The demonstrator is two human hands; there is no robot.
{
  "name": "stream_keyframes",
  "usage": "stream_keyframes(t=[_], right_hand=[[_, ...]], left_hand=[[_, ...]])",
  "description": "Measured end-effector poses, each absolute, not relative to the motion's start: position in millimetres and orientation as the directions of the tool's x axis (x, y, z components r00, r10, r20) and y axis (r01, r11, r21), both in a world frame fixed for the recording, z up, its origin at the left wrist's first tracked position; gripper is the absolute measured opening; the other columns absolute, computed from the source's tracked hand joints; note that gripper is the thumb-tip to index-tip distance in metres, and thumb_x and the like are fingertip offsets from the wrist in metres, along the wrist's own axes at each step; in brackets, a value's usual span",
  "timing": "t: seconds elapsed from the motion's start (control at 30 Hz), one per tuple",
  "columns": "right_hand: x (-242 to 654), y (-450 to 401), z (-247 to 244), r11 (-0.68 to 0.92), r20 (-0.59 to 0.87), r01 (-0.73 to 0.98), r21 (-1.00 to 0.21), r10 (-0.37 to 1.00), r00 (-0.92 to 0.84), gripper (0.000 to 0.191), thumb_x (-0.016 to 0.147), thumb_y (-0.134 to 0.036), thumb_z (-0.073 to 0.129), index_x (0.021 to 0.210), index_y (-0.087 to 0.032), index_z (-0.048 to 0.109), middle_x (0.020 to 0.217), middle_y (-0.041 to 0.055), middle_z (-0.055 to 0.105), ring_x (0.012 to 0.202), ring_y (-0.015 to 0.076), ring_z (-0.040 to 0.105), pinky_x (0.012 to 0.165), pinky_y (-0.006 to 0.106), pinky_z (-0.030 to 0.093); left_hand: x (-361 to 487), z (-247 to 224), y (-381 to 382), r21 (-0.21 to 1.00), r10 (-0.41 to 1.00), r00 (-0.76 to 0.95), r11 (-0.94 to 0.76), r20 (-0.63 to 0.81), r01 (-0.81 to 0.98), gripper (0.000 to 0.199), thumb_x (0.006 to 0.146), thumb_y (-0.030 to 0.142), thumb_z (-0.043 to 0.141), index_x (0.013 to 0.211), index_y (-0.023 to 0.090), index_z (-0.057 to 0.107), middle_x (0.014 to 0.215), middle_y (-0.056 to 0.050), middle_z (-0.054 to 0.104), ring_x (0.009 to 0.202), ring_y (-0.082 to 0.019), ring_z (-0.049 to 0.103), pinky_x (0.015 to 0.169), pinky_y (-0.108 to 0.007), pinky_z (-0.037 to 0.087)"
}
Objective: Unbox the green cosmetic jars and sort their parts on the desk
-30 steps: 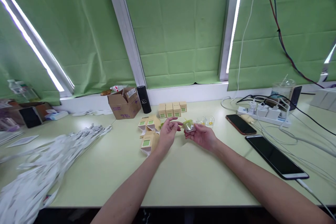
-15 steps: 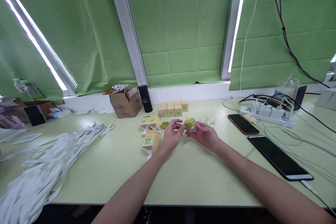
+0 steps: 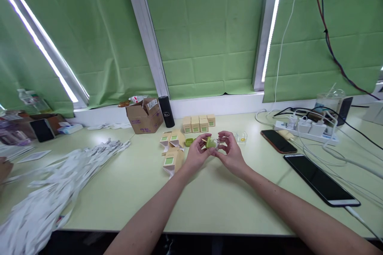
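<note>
A small clear jar with a green lid [image 3: 211, 142] is held between my two hands above the table, tipped so that the lid faces left. My left hand [image 3: 196, 153] is closed round the lid end. The fingers and thumb of my right hand [image 3: 232, 154] pinch the clear end. A thin yellowish stick pokes out beside the lid. Just left of the hands lies a green lid-like piece [image 3: 189, 142]. Opened kraft boxes [image 3: 174, 158] with green labels stand left of my left hand. Clear cups [image 3: 241, 137] with something yellow inside sit beyond my right hand.
Several closed kraft boxes [image 3: 195, 124] stand in a row behind. Farther back are a cardboard carton [image 3: 145, 121] and a black tumbler [image 3: 166, 112]. White strips [image 3: 68, 175] cover the left side. Phones [image 3: 320, 179], cables and a power strip [image 3: 306, 132] lie right.
The jar has turned from upright onto its side, lid to the left. My left hand has closed in on the lid, and my right hand has shifted its grip on the clear end.
</note>
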State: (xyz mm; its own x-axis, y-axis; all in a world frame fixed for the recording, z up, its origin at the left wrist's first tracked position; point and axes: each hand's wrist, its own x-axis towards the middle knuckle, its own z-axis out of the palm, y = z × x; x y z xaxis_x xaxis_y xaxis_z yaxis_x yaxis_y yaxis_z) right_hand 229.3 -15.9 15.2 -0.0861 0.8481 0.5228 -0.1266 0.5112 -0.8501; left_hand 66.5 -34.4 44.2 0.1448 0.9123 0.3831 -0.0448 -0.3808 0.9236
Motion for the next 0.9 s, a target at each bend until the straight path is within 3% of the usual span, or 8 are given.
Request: stream_keyframes(t=[0.1, 0.23, 0.43, 0.53, 0.63, 0.8, 0.9], right_hand=[[230, -16, 14, 0.562, 0.565, -0.062, -0.825, 0.82, -0.086, 0.066, 0.078, -0.034, 0.084, 0.13, -0.032, 0.044, 0.137, 0.0086, 0.047, 0.111, 0.0229, 0.058, 0.089, 0.042, 0.062], [233, -16, 11, 0.642, 0.636, 0.017, -0.766, 0.762, -0.118, 0.059, 0.085, -0.032, 0.077, 0.133, -0.032, 0.043, 0.137, 0.0103, 0.045, 0.112, 0.0253, 0.059, 0.089, 0.046, 0.063], [239, -18, 15, 0.836, 0.814, 0.203, -0.509, 0.544, -0.201, 0.054, 0.09, -0.021, 0.067, 0.137, -0.031, 0.044, 0.137, 0.014, 0.045, 0.128, 0.0329, 0.051, 0.094, 0.053, 0.06], [241, -17, 16, 0.851, 0.83, 0.234, -0.469, 0.516, -0.212, 0.047, 0.092, -0.019, 0.062, 0.135, -0.029, 0.046, 0.132, 0.0148, 0.051, 0.125, 0.0333, 0.053, 0.094, 0.055, 0.059], [241, -16, 17, 0.833, 0.816, 0.21, -0.512, 0.548, -0.183, 0.041, 0.093, -0.023, 0.063, 0.131, -0.029, 0.049, 0.128, 0.0141, 0.055, 0.121, 0.0318, 0.056, 0.094, 0.053, 0.059], [240, -17, 16, 0.712, 0.7, 0.071, -0.699, 0.701, -0.139, 0.037, 0.094, -0.033, 0.068, 0.128, -0.03, 0.054, 0.126, 0.0106, 0.061, 0.117, 0.0277, 0.06, 0.099, 0.05, 0.059], [240, -15, 14, 0.619, 0.614, -0.019, -0.785, 0.775, -0.15, 0.038, 0.093, -0.041, 0.07, 0.126, -0.029, 0.057, 0.121, 0.0097, 0.065, 0.117, 0.0272, 0.062, 0.099, 0.048, 0.059]], left_hand=[[67, 46, -37, 0.902, 0.896, 0.121, -0.415, 0.428, -0.116, 0.061, 0.072, 0.032, 0.09, 0.124, 0.021, 0.059, 0.124, -0.011, 0.066, 0.106, -0.022, 0.066, 0.09, -0.036, 0.057], [71, 50, -41, 0.892, 0.893, 0.07, -0.436, 0.445, -0.121, 0.059, 0.067, 0.02, 0.09, 0.117, 0.021, 0.059, 0.124, -0.011, 0.067, 0.107, -0.023, 0.067, 0.089, -0.035, 0.057], [74, 48, -41, 0.904, 0.904, 0.037, -0.425, 0.426, -0.046, 0.064, 0.066, 0.022, 0.091, 0.116, 0.024, 0.052, 0.11, -0.006, 0.068, 0.101, -0.022, 0.068, 0.092, -0.039, 0.055], [74, 43, -39, 0.897, 0.898, 0.022, -0.439, 0.439, 0.043, 0.065, 0.065, 0.025, 0.093, 0.117, 0.025, 0.053, 0.109, -0.006, 0.067, 0.102, -0.022, 0.067, 0.093, -0.039, 0.053], [73, 43, -40, 0.879, 0.884, 0.012, -0.466, 0.467, 0.096, 0.063, 0.068, 0.029, 0.093, 0.117, 0.024, 0.054, 0.111, -0.007, 0.067, 0.102, -0.023, 0.067, 0.091, -0.037, 0.053], [66, 49, -44, 0.811, 0.824, 0.053, -0.566, 0.565, 0.151, 0.033, 0.093, 0.038, 0.07, 0.12, 0.023, 0.064, 0.122, -0.011, 0.069, 0.113, -0.024, 0.065, 0.092, -0.035, 0.053], [65, 50, -43, 0.821, 0.837, 0.022, -0.54, 0.546, 0.186, 0.029, 0.095, 0.039, 0.066, 0.118, 0.022, 0.07, 0.122, -0.011, 0.072, 0.11, -0.024, 0.067, 0.095, -0.037, 0.055]])
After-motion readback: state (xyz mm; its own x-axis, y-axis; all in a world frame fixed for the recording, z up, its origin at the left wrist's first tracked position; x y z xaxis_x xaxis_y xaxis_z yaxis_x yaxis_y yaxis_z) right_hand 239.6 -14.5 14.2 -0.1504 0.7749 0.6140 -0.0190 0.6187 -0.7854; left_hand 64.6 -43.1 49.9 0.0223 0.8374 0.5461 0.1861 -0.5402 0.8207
